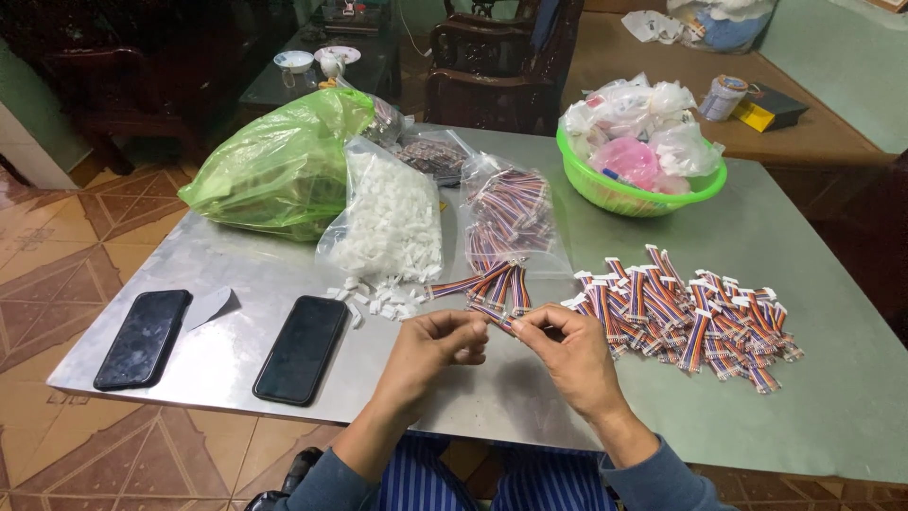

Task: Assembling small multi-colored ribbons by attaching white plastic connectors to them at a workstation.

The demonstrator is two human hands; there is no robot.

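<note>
My left hand (430,348) and my right hand (566,350) meet at the table's front edge, fingertips pinched together on a short multicoloured ribbon cable (499,322) held between them. Just beyond my fingers lies a small bunch of loose ribbon cables (492,282) spilling from a clear bag of cables (509,210). Small white plastic connectors (378,301) are scattered to the left, in front of a clear bag of white connectors (390,222). A pile of ribbon cables with white ends (686,312) lies to the right of my right hand.
Two black phones (144,337) (303,347) lie on the grey metal table (813,378) at the left, with a scrap of paper (208,305) between them. A green plastic bag (284,166) and a green basin of small bags (638,151) stand at the back.
</note>
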